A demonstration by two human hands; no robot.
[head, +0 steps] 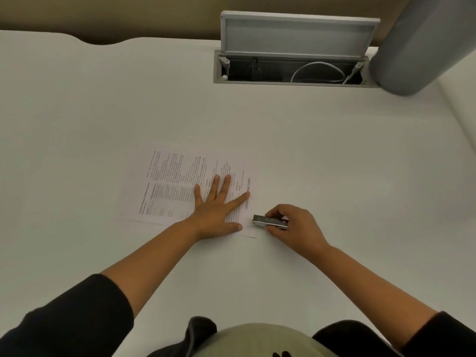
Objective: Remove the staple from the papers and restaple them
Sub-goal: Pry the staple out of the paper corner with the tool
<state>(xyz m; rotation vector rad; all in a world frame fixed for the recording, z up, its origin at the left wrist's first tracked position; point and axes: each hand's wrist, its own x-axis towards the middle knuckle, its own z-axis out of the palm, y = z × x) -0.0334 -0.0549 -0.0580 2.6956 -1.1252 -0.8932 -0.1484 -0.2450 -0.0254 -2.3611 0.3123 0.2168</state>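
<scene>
Right hand [293,222] grips, seemingly, stapler [269,221]

papers [180,186]: white, black print | stapler [269,221]: silver | table [103,112]: white | sleeves [77,318]: black

white table [103,104], printed papers [177,186], stapler [269,221]

**Occlusions / unreadable bits**

Left hand [215,207] covered part of the papers [180,186]; print was too blurred to read. Right hand [293,225] hid the stapler's [269,221] rear end. Staple too small to spot. Grey cylinder [417,45] was cut off top right.
</scene>
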